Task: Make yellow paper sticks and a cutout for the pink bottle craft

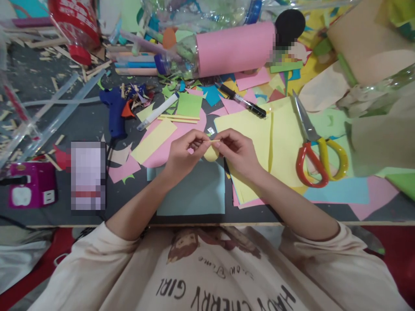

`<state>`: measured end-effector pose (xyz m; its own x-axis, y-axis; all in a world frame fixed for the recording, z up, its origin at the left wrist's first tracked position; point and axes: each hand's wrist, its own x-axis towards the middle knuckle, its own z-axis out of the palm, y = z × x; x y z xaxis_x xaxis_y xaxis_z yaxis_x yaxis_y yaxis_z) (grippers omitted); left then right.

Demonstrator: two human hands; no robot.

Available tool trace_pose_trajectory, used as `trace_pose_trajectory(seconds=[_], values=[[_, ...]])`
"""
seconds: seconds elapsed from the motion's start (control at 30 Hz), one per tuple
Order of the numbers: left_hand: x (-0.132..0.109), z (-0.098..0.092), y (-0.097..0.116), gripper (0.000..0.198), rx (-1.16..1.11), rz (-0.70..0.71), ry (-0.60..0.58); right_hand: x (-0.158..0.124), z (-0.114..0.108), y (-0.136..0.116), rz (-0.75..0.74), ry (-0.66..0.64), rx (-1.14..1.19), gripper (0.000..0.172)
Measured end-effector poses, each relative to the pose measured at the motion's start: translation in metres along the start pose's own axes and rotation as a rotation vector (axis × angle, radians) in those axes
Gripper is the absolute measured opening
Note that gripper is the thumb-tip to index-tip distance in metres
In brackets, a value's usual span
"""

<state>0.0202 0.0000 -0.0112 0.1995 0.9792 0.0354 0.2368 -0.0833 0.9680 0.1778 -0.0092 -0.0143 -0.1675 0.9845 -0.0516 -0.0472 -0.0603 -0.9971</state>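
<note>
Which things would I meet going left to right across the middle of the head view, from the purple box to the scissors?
Purple box → pixelated phone-like rectangle → blue glue gun → white marker → left hand → small yellow paper piece → right hand → red-and-yellow-handled scissors.

Both forearms point(140, 207) are angled inward. The left hand point(184, 153) and right hand point(240, 152) are held close together, fingertips point(206, 145) pinched.
</note>
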Motion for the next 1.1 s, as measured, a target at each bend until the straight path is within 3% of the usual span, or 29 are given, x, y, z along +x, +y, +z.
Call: trace_pose_trajectory(seconds=[0.27,0.63,1.1], values=[[-0.0031,-0.0012,0.0000,0.018,0.056,0.034,-0.049,-0.0004,-0.0007,-0.0011,-0.040,0.032,-0.037,0.031],[-0.0048,-0.0018,-0.0010,0.022,0.098,0.101,-0.025,-0.0011,-0.0006,0.0006,-0.008,0.043,-0.041,0.030],[-0.0047,-0.0003,0.0000,0.016,0.058,0.040,0.002,0.0002,-0.0009,-0.0010,-0.014,0.030,-0.048,0.032]])
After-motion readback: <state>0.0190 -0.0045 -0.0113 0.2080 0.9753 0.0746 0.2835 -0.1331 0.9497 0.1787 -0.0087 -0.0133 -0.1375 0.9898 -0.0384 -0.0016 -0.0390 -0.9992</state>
